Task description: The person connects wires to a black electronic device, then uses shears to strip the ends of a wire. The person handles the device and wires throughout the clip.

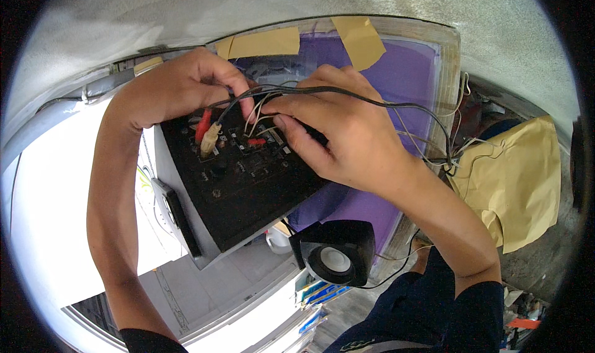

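Note:
The black back panel [248, 173] of a box-shaped speaker unit lies tilted under my hands, with rows of sockets and small terminals. My right hand [347, 124] pinches a thin pale wire [268, 129] between thumb and index finger, its end close to the terminals. My left hand [201, 83] reaches over the panel's far edge, index finger stretched down beside the thin wires and apart from the thumb; its other fingers are partly hidden. A red plug [202, 125] and a yellowish plug [211, 140] stand in sockets near it. Black cables [347, 91] run across my right hand.
A small black satellite speaker [334, 254] sits nearer me. Behind are a purple panel [409, 74] with a pale frame and strips of brown tape [266, 43]. Brown paper [514, 186] lies at right beside bundled wires [451, 161]. A dark phone-like slab [176, 217] leans at the unit's left.

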A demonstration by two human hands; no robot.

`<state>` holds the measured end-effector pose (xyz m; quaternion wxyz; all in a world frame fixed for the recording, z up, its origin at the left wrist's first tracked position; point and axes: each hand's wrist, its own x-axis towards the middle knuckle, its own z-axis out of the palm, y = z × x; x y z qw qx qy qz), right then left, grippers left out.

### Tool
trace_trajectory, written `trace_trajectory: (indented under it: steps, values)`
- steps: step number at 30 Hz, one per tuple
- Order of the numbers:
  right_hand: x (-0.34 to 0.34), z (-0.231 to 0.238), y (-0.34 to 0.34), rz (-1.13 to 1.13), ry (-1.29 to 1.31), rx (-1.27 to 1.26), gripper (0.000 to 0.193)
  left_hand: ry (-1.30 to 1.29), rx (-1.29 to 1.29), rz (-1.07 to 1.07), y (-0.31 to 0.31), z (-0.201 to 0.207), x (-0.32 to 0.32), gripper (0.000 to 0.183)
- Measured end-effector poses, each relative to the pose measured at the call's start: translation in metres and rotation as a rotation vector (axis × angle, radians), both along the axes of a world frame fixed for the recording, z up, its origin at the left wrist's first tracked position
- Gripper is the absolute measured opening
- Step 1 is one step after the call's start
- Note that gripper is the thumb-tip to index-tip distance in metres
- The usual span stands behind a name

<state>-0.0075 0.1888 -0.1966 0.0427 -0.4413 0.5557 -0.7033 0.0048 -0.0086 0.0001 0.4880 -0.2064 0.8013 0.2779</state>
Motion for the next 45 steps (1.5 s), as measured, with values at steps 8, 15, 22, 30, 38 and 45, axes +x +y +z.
trace_trajectory:
  steps: [8, 15, 22, 30, 38, 45]
  values:
    - [0.001, 0.002, 0.0, -0.004, -0.009, -0.011, 0.024, 0.107, 0.048, -0.066, -0.007, -0.005, 0.005, 0.019]
    - [0.002, 0.003, -0.001, -0.008, -0.006, -0.005, 0.023, 0.108, 0.062, -0.047, -0.008, -0.005, 0.005, 0.02]
    - [0.0, 0.005, -0.002, 0.059, -0.045, 0.015, 0.015, 0.116, 0.057, -0.111, -0.006, -0.006, 0.003, 0.019]
    - [0.007, 0.007, -0.005, 0.021, -0.078, 0.017, 0.012, 0.11, 0.078, -0.113, -0.006, -0.008, 0.001, 0.017]
    - [0.011, 0.007, -0.011, 0.04, -0.082, -0.035, 0.014, 0.055, 0.049, -0.158, -0.004, -0.003, -0.005, 0.016]
    - [0.011, 0.005, -0.009, 0.13, -0.161, -0.02, 0.014, 0.11, 0.054, -0.164, -0.011, -0.009, 0.005, 0.018]
